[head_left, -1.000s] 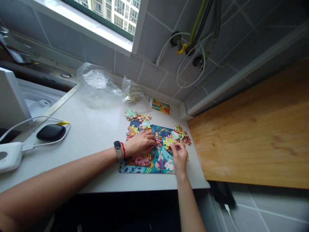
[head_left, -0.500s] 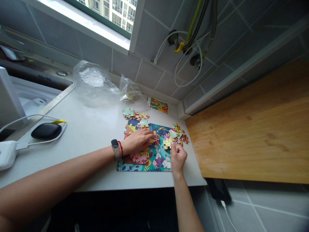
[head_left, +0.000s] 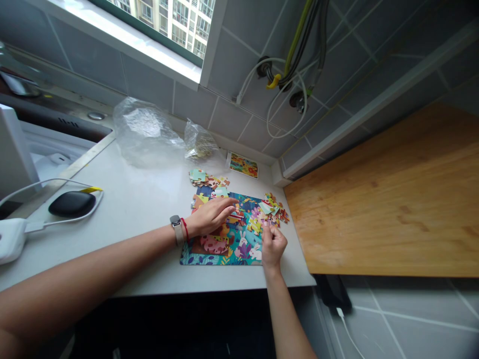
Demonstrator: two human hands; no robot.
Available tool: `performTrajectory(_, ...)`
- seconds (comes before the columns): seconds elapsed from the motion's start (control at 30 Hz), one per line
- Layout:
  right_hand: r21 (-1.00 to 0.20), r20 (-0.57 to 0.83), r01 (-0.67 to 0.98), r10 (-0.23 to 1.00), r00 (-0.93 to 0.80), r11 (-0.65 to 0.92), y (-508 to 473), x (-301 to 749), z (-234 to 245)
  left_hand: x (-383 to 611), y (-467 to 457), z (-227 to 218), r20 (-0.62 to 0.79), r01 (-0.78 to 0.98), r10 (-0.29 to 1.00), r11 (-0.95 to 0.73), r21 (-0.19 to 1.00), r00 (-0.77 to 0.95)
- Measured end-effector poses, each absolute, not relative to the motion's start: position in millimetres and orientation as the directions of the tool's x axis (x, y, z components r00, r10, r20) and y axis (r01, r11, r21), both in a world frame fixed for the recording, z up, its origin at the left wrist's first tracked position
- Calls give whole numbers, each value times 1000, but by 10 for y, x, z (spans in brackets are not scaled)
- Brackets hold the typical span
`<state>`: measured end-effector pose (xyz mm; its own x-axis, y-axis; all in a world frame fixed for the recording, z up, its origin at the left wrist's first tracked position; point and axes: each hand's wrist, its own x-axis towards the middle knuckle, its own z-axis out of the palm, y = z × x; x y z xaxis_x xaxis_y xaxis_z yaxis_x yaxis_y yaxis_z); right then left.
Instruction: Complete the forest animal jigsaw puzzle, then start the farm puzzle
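A colourful jigsaw puzzle [head_left: 223, 259] with rabbits and a pink spotted animal lies on the white counter. My left hand [head_left: 214, 215] rests over its upper middle, fingers stretched out, beside a red-and-white striped piece [head_left: 236, 217]. That hand hides part of the picture. At the puzzle's right side, my right hand [head_left: 274, 244] is closed in a pinch on a yellow puzzle piece [head_left: 255, 226]. Loose pieces are heaped just beyond at the right [head_left: 275, 208]. Another heap of pieces [head_left: 205, 178] sits at the upper left of the puzzle.
A small picture card [head_left: 243, 165] lies near the wall. Clear plastic bags [head_left: 147, 132] stand at the back. A black oval device [head_left: 72, 204] and white cable are on the left. A wooden board [head_left: 389, 199] borders the right, above the dark counter edge.
The yellow piece at my right fingertips has tilted and looks darker. My left hand's fingers have lifted and straightened slightly. The view has shifted a little.
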<state>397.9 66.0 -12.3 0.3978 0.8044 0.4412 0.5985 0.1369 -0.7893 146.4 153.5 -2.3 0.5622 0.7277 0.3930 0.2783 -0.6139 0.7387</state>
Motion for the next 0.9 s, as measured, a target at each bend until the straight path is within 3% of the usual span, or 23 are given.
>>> performTrajectory(0.33,-693,515,674,830,214,256,534,3892,53,1453,1539,27,400,252,651,-676,693,645)
performTrajectory(0.43,-599,530,758,838,131,260,469,4047,88,1455,1550,30,405,249,642,-684,685,650)
performTrajectory(0.53,-516,474,846,867,155,131,480,4315,121,1462,1566,17,420,251,629,-704,664,655)
performTrajectory(0.63,-518,407,855,877,255,-8,581,4591,128,1476,1577,0,427,259,611,-727,636,667)
performTrajectory(0.9,-525,277,842,910,307,-124,1052,4958,-11,1497,1542,-66,471,266,545,-801,536,693)
